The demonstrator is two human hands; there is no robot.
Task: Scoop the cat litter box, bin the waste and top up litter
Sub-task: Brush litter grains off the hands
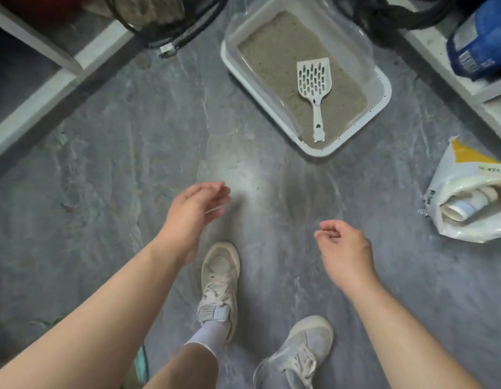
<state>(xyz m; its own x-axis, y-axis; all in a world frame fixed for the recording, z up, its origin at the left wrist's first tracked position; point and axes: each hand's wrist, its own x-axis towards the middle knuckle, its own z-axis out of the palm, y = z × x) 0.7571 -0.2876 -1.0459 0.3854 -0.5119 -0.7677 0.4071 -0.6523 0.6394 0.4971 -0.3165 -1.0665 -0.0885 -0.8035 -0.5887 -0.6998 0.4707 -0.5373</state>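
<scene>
A white litter box with a clear plastic liner sits on the grey floor ahead, filled with grey-brown litter. A white slotted scoop lies on the litter, its handle pointing toward me. A white and yellow bag lies open on the floor at the right, with rolled items inside. My left hand hangs over the floor well short of the box, fingers loosely curled and holding nothing. My right hand is lower and to the right, also loosely curled and empty.
White shelf frames stand at the left and right. A blue jug rests on the right shelf. Black cables lie behind the box. My two feet in pale sneakers stand on the grey marbled floor.
</scene>
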